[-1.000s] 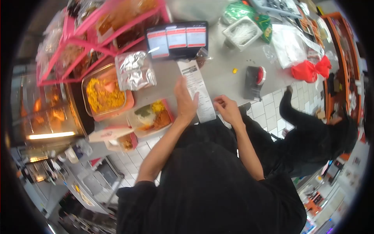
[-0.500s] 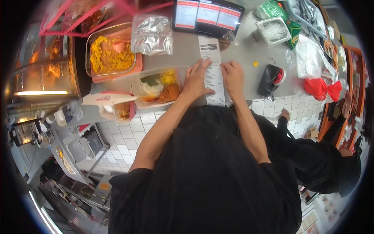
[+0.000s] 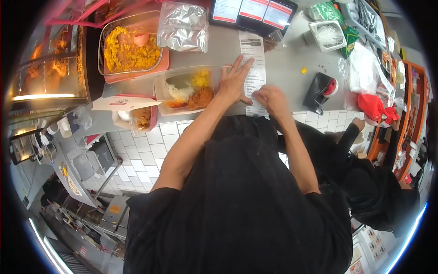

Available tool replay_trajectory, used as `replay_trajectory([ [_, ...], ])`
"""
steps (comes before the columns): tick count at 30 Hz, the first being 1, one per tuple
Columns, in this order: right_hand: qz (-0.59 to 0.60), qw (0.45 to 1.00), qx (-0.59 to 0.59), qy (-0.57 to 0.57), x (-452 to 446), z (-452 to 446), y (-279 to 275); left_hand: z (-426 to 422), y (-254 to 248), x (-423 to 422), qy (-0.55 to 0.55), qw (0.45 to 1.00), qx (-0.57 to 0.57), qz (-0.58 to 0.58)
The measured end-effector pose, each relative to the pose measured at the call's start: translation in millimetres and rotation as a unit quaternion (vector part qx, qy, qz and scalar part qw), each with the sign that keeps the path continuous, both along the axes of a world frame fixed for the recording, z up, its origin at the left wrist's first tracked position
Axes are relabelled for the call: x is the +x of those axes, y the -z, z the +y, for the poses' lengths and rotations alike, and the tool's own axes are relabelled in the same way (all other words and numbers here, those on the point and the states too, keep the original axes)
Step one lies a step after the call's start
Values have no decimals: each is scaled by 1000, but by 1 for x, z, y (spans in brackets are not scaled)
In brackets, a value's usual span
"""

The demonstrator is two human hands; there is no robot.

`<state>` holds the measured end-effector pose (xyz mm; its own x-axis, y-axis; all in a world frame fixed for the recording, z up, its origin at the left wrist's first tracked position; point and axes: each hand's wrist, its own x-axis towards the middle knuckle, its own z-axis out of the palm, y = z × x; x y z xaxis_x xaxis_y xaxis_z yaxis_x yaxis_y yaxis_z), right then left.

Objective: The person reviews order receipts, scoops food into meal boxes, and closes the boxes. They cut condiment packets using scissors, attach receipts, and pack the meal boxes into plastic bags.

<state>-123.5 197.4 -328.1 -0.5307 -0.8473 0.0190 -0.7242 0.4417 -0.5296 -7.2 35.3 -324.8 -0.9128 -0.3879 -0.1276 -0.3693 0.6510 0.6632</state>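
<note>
A long printed receipt (image 3: 254,75) lies flat on the grey counter. My left hand (image 3: 233,83) rests at its left edge, fingers spread, with the thumb over the paper. My right hand (image 3: 273,100) is at the receipt's lower right edge, its fingers curled together and slightly blurred; whether they pinch anything is hidden. Just left of my left hand stands an open box (image 3: 182,93) with rice, yellow food and fried chicken. Beside it is a smaller open box (image 3: 142,119) with a chicken piece.
A tray of yellow food (image 3: 132,50), a foil pouch (image 3: 183,27) and a tablet (image 3: 253,13) line the back. Rightward are a tape dispenser (image 3: 319,92), a steel container (image 3: 327,35) and a red-tied bag (image 3: 375,107). A person in black (image 3: 365,182) is at the right.
The view has shifted, moving the counter items within it. My left hand's fingers have spread wider on the receipt. My right hand has moved lower along the receipt's edge, with its fingers curled.
</note>
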Motion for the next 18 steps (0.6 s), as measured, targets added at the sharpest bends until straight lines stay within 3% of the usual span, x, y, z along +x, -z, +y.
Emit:
replay_trajectory([
  [2,-44,997,24,-57,-2,2,-2,-2,1,-2,15,1000,-8,-2],
  [3,9,1000,11,8,-4,1,-3,0,3,-2,18,1000,-16,-8],
  [4,9,1000,12,1,-6,2,-5,1,5,-2,11,1000,-14,-9],
  [6,-99,980,45,-168,-3,4,-6,-1,8,-2,26,999,-11,-17],
  [8,-106,981,43,-154,-3,-3,-6,-2,7,-1,36,999,-12,-16],
  [10,-16,997,10,-73,-7,-16,-8,-2,6,0,31,999,-10,-18],
  [14,-105,985,67,-119,-4,-29,7,-5,3,1,44,999,-5,-14],
  [16,-36,998,53,10,-18,-38,1,-3,6,3,41,999,-6,-3],
  [18,-68,996,42,38,-31,-50,3,-3,7,2,30,1000,-4,2],
])
